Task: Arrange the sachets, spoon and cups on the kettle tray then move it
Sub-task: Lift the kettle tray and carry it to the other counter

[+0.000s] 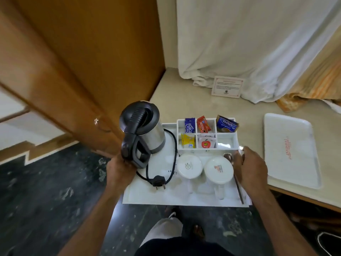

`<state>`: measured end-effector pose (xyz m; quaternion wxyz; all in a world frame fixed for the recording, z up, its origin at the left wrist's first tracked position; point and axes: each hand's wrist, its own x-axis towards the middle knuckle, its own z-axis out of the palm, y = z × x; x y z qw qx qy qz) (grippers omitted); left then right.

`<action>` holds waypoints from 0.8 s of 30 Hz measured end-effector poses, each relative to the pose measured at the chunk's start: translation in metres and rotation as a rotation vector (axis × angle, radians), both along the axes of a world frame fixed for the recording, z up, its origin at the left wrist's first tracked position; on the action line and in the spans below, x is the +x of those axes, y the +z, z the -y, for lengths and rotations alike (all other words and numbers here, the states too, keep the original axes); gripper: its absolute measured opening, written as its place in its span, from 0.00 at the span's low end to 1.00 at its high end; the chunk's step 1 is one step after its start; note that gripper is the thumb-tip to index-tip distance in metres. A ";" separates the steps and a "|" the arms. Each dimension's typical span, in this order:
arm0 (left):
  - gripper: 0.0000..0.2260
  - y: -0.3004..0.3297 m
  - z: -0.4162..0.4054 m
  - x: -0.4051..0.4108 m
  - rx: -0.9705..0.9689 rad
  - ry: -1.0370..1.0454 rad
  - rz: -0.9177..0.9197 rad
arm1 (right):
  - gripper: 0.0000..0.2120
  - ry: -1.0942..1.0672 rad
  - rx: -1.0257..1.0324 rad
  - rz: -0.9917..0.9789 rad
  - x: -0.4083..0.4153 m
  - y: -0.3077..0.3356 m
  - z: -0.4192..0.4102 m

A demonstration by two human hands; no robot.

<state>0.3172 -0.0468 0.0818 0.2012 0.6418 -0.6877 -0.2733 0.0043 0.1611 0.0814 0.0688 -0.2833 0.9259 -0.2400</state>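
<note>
Under right hand (251, 166): spoon (238, 183) part hidden.

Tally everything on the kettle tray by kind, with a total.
Kettle: 1
Cups, upside down: 2
Spoon: 1
Sachet groups in the compartments, blue, red, Tetley, yellow, apple-marked: 5
Total: 9
Stacked sachets behind each front one can't be counted.

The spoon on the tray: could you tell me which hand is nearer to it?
Right. The right hand grips the tray's edge, against the spoon; the left hand is across the tray by the kettle.
</note>
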 end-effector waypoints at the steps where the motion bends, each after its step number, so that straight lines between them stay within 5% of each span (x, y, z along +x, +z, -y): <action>1: 0.13 0.002 -0.005 0.014 0.021 0.023 0.004 | 0.11 0.030 -0.010 -0.007 0.009 0.003 0.003; 11: 0.11 0.023 -0.007 0.202 -0.020 0.302 -0.078 | 0.10 0.334 -0.080 0.013 0.156 0.031 0.099; 24: 0.13 0.046 0.102 0.499 -0.080 0.550 -0.130 | 0.10 0.634 -0.143 0.057 0.446 0.033 0.304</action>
